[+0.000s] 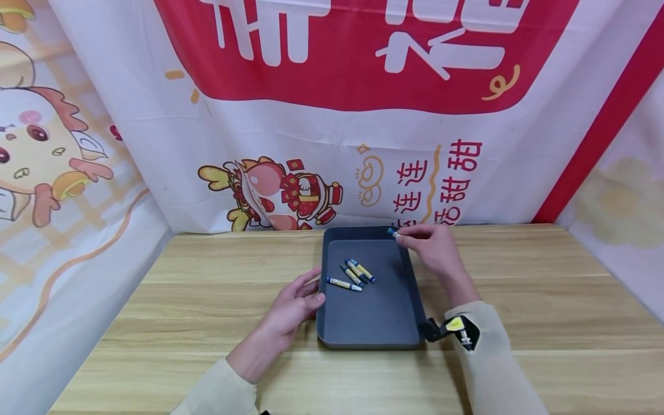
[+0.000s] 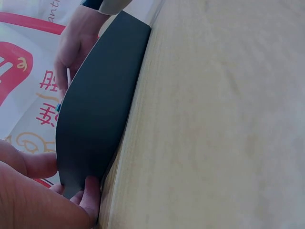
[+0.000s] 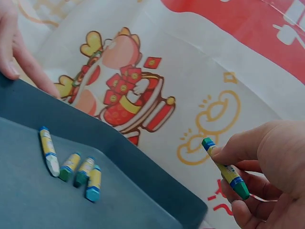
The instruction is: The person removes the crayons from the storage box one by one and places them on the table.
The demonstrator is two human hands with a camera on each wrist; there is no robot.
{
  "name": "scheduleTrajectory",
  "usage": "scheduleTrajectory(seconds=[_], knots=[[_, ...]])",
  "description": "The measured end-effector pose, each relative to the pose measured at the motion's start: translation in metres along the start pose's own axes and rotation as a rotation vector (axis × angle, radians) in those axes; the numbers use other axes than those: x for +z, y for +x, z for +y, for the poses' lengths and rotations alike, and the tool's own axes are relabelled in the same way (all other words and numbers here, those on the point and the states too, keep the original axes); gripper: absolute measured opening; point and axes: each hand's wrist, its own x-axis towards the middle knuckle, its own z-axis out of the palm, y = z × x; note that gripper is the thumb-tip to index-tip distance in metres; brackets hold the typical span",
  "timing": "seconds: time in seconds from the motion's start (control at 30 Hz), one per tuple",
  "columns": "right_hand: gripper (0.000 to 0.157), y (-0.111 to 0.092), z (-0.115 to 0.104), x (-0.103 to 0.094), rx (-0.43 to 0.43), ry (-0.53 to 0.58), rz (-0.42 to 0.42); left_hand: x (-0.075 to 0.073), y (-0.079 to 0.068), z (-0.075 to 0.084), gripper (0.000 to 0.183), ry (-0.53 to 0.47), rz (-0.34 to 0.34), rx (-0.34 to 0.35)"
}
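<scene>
Between thumb and fingers my right hand (image 1: 433, 248) pinches a green crayon (image 3: 225, 168) with a yellow and blue wrapper. In the head view this hand is over the far right corner of a dark grey tray (image 1: 384, 311). My left hand (image 1: 293, 311) holds the tray's left side, its thumb at the rim and fingers against the outer wall (image 2: 102, 95). Inside the tray lie several more crayons: a white one (image 1: 344, 284) nearest the left wall, and green ones (image 3: 70, 166) beside a light blue one (image 3: 94, 183).
The tray stands on a wood-grain table (image 1: 207, 300). Behind it hangs a white cloth (image 1: 321, 132) printed with red and cartoon figures. A patterned cloth (image 1: 67, 173) borders the left side. A black wrist mount (image 1: 448, 328) sits by the right sleeve, close to the tray's right wall.
</scene>
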Motion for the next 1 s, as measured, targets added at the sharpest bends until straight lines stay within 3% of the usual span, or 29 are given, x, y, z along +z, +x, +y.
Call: scheduleTrajectory(seconds=[0.3,0.47,1.0], knots=[[0.032,0.001,0.009,-0.019,-0.001,-0.029,0.110,0.000,-0.001,0.000,0.061,-0.003,-0.004,0.008],[0.037,0.001,0.015,-0.029,0.043,-0.026,0.156,0.001,-0.001,0.000,0.061,-0.003,-0.004,0.008],[0.046,0.006,0.041,-0.055,0.197,0.135,0.266,0.000,-0.002,0.000,0.061,-0.004,-0.002,0.002]])
